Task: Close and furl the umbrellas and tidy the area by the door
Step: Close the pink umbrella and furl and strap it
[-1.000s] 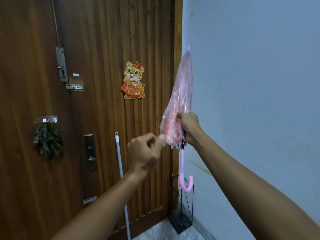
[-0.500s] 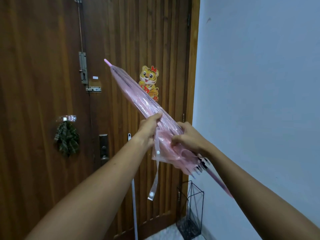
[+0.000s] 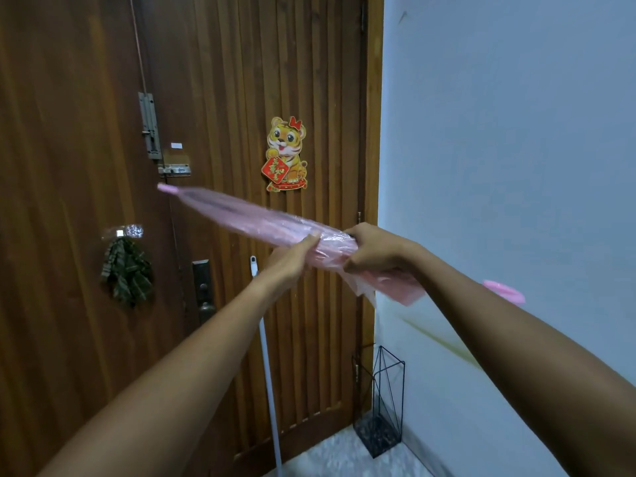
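A dark wooden door [image 3: 86, 166] fills the left, with a plaid cloth [image 3: 126, 270] hanging on it, a tiger sticker [image 3: 286, 154], a white pole [image 3: 268, 356] leaning against it and a black wire stand [image 3: 380, 404] on the floor by the pale blue wall [image 3: 516, 132]. In front, the left hand [image 3: 292, 258] and right hand [image 3: 373, 251] have their fingers wrapped tight around the pink umbrella [image 3: 247, 218]. Half a second ago its tip pointed steeply up; now it lies nearly level, tip to the left, the blurred handle at the right.

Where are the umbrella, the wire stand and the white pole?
umbrella [image 3: 254, 220], head view, on the furled pink canopy.
wire stand [image 3: 380, 433], head view, on its dark base by the door corner.
white pole [image 3: 267, 359], head view, midway along the shaft.
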`<control>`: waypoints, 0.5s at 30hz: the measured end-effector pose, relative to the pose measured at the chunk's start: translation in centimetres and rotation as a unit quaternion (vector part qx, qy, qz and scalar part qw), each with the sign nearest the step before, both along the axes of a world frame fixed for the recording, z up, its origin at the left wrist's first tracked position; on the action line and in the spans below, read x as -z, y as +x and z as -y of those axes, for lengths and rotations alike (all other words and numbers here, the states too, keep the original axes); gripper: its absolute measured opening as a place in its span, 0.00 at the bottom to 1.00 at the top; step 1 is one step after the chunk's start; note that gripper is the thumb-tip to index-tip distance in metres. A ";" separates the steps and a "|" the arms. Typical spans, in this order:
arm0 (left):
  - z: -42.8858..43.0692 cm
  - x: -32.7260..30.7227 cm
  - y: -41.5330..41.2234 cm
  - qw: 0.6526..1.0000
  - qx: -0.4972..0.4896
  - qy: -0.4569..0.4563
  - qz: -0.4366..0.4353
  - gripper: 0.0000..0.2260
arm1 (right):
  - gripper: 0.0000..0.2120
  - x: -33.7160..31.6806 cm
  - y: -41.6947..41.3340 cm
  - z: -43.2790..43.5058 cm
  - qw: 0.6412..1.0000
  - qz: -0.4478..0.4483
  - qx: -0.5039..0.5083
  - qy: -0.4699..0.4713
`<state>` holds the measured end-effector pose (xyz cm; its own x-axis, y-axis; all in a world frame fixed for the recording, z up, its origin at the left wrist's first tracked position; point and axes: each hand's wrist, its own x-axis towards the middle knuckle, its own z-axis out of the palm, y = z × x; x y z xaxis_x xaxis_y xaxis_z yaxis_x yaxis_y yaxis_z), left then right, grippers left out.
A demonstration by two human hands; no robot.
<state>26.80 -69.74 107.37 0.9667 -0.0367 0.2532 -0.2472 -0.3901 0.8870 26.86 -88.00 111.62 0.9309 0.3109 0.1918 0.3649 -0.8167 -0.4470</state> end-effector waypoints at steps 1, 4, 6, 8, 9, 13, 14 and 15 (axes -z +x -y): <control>-0.5 0.8 -0.1 0.992 -0.073 0.075 0.073 0.31 | 0.12 -0.2 0.1 0.4 1.000 -0.013 0.003 -0.024; -2.2 2.4 -1.1 0.872 -0.192 0.238 0.382 0.19 | 0.13 -0.7 0.2 1.1 0.995 -0.065 0.007 -0.080; -2.7 3.1 -1.5 0.808 -0.118 0.381 0.434 0.26 | 0.13 -1.1 0.2 1.0 0.989 -0.097 -0.010 -0.108; -2.6 3.7 -0.8 0.785 -0.062 0.481 0.386 0.43 | 0.14 -1.8 0.1 0.2 0.980 -0.139 -0.040 -0.135; -2.2 3.8 -0.6 0.785 -0.066 0.492 0.371 0.45 | 0.15 -2.3 0.0 -0.2 0.975 -0.160 -0.051 -0.143; -1.3 3.0 0.1 0.792 -0.137 0.486 0.342 0.16 | 0.18 -3.3 -0.5 -1.3 0.970 -0.147 -0.043 -0.187; -1.3 2.7 0.1 0.803 -0.140 0.485 0.316 0.11 | 0.20 -3.2 -0.6 -1.5 0.973 -0.092 -0.020 -0.209; -1.3 2.6 0.1 0.816 -0.144 0.480 0.287 0.09 | 0.21 -3.1 -0.7 -1.7 0.973 -0.012 0.012 -0.231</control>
